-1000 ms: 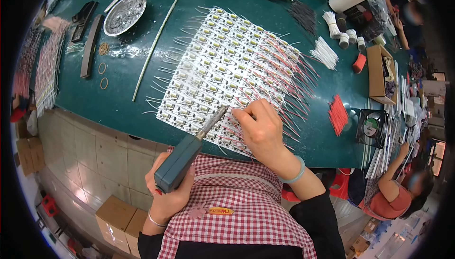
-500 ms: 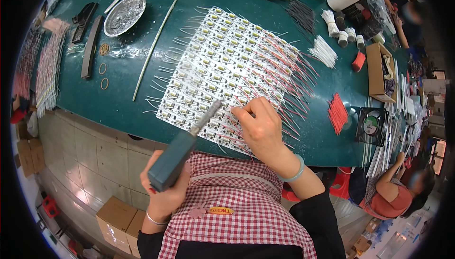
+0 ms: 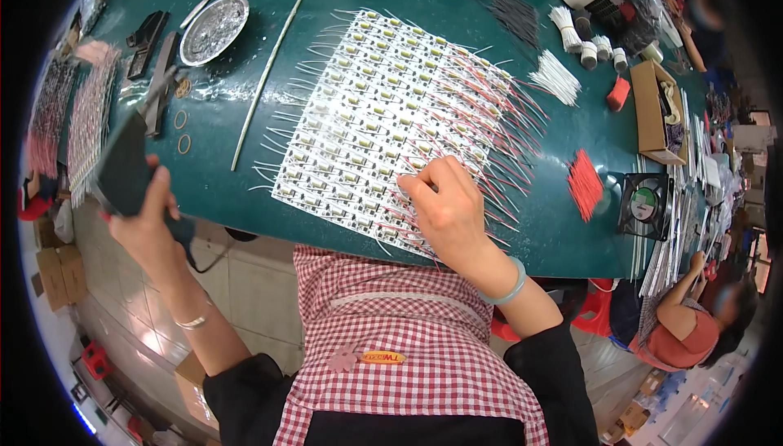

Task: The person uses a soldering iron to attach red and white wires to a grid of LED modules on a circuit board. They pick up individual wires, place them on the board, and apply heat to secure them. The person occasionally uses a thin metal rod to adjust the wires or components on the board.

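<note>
White rectangular circuit-board panel (image 3: 367,128) lies on glossy dark-green table (image 3: 216,177) above pale tiled floor (image 3: 261,291); left hand (image 3: 151,219) grasps a dark-green soldering gun (image 3: 125,169); right hand (image 3: 449,209) clenches at the panel, contents unclear.

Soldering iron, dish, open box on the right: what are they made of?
Soldering iron handle: likely plastic, matte dark green, though blurred. Its shaft: probably metal, dull grey. Dish: probably metal, judging by its silvery shine. Box: likely cardboard, plain matte brown.
</note>
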